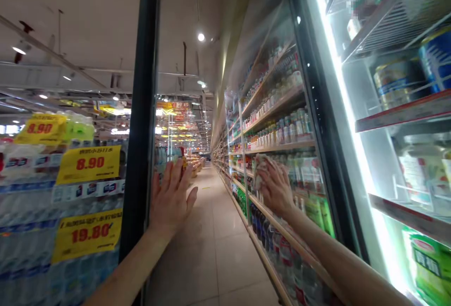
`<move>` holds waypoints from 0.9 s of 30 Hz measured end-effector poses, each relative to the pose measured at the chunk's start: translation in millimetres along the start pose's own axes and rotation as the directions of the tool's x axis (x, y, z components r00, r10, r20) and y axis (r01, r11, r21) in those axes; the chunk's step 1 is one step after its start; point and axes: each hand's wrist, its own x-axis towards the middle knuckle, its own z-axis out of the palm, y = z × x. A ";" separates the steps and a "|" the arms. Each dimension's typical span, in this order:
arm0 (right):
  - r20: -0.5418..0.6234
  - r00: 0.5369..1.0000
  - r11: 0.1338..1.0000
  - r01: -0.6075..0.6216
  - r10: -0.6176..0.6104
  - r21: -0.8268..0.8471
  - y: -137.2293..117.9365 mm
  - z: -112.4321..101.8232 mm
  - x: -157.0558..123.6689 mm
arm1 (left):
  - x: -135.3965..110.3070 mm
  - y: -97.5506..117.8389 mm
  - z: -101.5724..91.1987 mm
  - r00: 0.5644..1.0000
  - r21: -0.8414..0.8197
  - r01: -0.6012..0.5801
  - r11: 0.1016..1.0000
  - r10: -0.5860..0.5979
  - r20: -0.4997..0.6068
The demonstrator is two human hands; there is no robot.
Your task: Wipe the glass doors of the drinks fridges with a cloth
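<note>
A glass cooler door with a black frame stands swung out before me. Near its left frame bar, my left hand lies flat against the glass, fingers stretched and apart, holding nothing. Farther right, my right hand presses a crumpled pale cloth to the pane. Its fingers rest over the cloth, which is partly hidden beneath them. Shelves of bottles and a tiled aisle show through or in the glass; I cannot tell how much is reflection.
At the right, the lit cooler holds cans, bottles and a green pack on wire shelves. Stacked water bottles with yellow price signs stand at the left, close to the door's frame.
</note>
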 end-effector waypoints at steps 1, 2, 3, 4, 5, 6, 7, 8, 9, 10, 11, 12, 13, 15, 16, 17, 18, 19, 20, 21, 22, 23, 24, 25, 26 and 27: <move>-0.034 0.996 0.996 -0.088 0.088 -0.007 8.8 -0.8 0.6 | -0.1 -0.1 0.3 1.000 -0.012 0.003 1.000 -0.003 -0.004; -0.103 0.966 0.971 -0.239 0.237 -0.011 19.6 -1.8 2.1 | -0.2 0.0 0.4 1.000 -0.023 0.007 1.000 -0.007 -0.005; -0.184 0.899 0.915 -0.404 0.396 -0.002 30.4 -2.6 4.0 | -0.3 0.2 0.5 1.000 -0.032 0.012 0.999 -0.012 -0.003; -0.248 0.819 0.848 -0.530 0.517 0.018 38.8 -3.2 5.3 | -0.3 0.4 0.4 1.000 -0.038 0.020 0.999 -0.020 0.000; -0.279 0.768 0.805 -0.593 0.577 0.033 42.8 -3.4 5.7 | -0.3 0.6 0.3 1.000 -0.039 0.026 0.999 -0.026 0.004; -0.280 0.766 0.803 -0.595 0.579 0.033 41.1 -3.0 4.7 | -0.3 0.8 0.2 0.999 -0.036 0.032 0.999 -0.031 0.007; -0.257 0.810 0.841 -0.540 0.526 0.020 33.5 -2.1 2.5 | -0.4 1.0 0.2 0.999 -0.029 0.035 0.999 -0.035 0.010; -0.206 0.882 0.902 -0.432 0.423 0.002 21.1 -0.7 -0.3 | -0.5 1.0 0.1 0.999 -0.020 0.036 0.999 -0.035 0.015; -0.139 0.949 0.958 -0.286 0.282 -0.005 5.8 0.8 -3.1 | -0.7 1.1 0.1 0.999 -0.009 0.032 0.999 -0.032 0.020; -0.079 0.987 0.991 -0.137 0.137 0.003 -9.7 2.3 -4.8 | -0.9 1.1 0.0 0.999 0.005 0.029 1.000 -0.029 0.024; -0.040 0.999 1.000 -0.024 0.025 0.020 -22.9 3.5 -4.6 | -1.1 1.1 0.0 0.999 0.020 0.026 0.999 -0.026 0.029; -0.027 0.999 0.999 0.026 -0.026 0.033 -31.4 4.4 -2.0 | -1.2 1.3 -0.1 0.999 0.033 0.025 0.999 -0.026 0.033; -0.039 0.999 0.999 0.008 -0.006 0.040 -33.7 4.9 3.0 | -1.4 1.5 -0.3 0.999 0.042 0.023 0.999 -0.025 0.037; -0.114 0.971 0.977 -0.209 0.212 0.042 -18.1 4.8 17.8 | -1.4 2.2 -0.7 0.999 0.044 0.024 0.999 -0.026 0.045; -0.154 0.921 0.933 -0.356 0.359 0.048 -2.1 4.0 25.6 | -1.3 2.5 -0.9 0.998 0.037 0.025 0.999 -0.027 0.049; -0.182 0.855 0.873 -0.484 0.485 0.057 16.9 2.5 32.3 | -1.2 2.9 -1.1 0.998 0.028 0.027 0.999 -0.028 0.052; -0.202 0.786 0.809 -0.584 0.584 0.065 36.5 0.3 37.2 | -1.1 3.2 -1.3 0.998 0.020 0.031 0.999 -0.032 0.050; -0.215 0.728 0.754 -0.653 0.651 0.069 54.1 -2.6 40.0 | -0.9 3.4 -1.5 0.998 0.014 0.033 0.999 -0.034 0.048; -0.224 0.686 0.713 -0.697 0.692 0.068 67.6 -5.9 40.6 | -0.8 3.5 -1.7 0.998 0.010 0.034 0.999 -0.034 0.044; -0.231 0.660 0.688 -0.722 0.715 0.067 75.3 -9.0 39.3 | -0.7 3.5 -1.7 0.999 0.009 0.033 0.999 -0.033 0.037; -0.229 0.664 0.692 -0.719 0.712 0.062 76.5 -11.4 36.7 | -0.6 3.4 -1.6 0.999 0.009 0.030 0.999 -0.031 0.029; -0.220 0.703 0.728 -0.683 0.676 0.054 71.2 -12.6 33.3 | -0.5 3.2 -1.4 0.999 0.009 0.026 1.000 -0.026 0.022; -0.199 0.773 0.794 -0.607 0.602 0.043 60.6 -12.5 29.8 | -0.6 2.8 -1.0 1.000 0.007 0.021 1.000 -0.021 0.016; -0.161 0.861 0.875 -0.484 0.482 0.031 46.4 -11.2 27.1 | -0.7 2.3 -0.6 1.000 0.004 0.019 1.000 -0.019 0.011; -0.109 0.943 0.949 -0.314 0.314 0.022 31.0 -9.0 25.8 | -0.9 1.8 -0.1 1.000 0.000 0.019 1.000 -0.019 0.004; -0.047 0.991 0.992 -0.127 0.128 0.024 16.5 -6.4 26.3 | -1.2 1.2 0.4 1.000 -0.004 0.021 1.000 -0.021 0.000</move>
